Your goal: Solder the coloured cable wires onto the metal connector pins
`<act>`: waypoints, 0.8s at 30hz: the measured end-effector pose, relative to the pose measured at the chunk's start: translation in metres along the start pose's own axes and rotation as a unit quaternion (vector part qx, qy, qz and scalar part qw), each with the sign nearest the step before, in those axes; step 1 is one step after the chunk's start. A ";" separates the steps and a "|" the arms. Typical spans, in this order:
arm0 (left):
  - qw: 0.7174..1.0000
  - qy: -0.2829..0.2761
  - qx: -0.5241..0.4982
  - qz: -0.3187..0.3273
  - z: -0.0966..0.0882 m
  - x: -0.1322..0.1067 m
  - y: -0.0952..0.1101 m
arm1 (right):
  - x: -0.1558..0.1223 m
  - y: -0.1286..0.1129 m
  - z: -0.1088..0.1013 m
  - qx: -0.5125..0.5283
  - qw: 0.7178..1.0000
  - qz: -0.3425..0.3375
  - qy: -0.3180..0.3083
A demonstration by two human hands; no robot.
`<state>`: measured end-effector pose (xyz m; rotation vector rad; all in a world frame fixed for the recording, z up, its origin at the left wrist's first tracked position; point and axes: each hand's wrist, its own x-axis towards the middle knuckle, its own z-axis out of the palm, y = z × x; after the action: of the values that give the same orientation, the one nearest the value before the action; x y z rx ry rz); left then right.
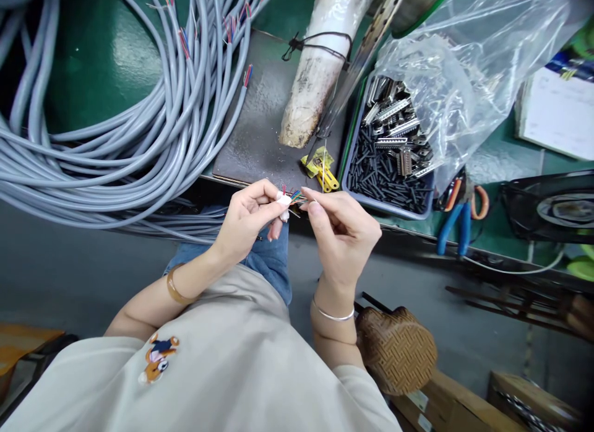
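Thin coloured wires (297, 198) stretch between my two hands, just off the bench's front edge. My left hand (254, 212) is closed around the cable end they come from, with white wrapping on the thumb and a finger. The fingertips of my right hand (341, 228) pinch the far ends of the wires. Much of the cable is hidden by the left fingers. Beyond the hands, a yellow tool (327, 179) lies on a dark metal plate (264, 104). A large bundle of grey cables (185, 104), several ends stripped to coloured wires, spreads over the left of the bench.
A blue bin (394, 206) holds metal connectors (394, 116) and short black tubes (371, 178), partly under a clear plastic bag (468, 79). Blue-handled pliers (455, 224) sit at its right. A plastic-wrapped roll (320, 67) lies behind. A woven-pattern stool (399, 351) stands below right.
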<state>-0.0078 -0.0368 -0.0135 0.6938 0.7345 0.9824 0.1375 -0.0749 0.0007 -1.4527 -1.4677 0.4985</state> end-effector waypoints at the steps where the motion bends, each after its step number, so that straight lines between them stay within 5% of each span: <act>1: 1.000 0.001 0.001 -0.001 0.000 0.000 0.000 | -0.001 0.000 0.000 -0.007 1.000 -0.002 0.005; 9: 1.000 0.008 0.008 -0.004 0.000 0.000 0.000 | 0.004 0.006 0.000 -0.004 0.997 0.034 0.066; 15: 1.000 -0.005 0.004 0.003 0.001 -0.001 -0.001 | 0.006 0.008 0.000 0.015 0.999 0.028 -0.015; 24: 0.999 -0.002 0.026 0.020 0.000 -0.002 -0.006 | 0.006 0.000 0.002 0.022 0.998 0.054 -0.016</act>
<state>-0.0057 -0.0410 -0.0176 0.7575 0.7473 1.0005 0.1368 -0.0687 0.0016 -1.5002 -1.3999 0.6202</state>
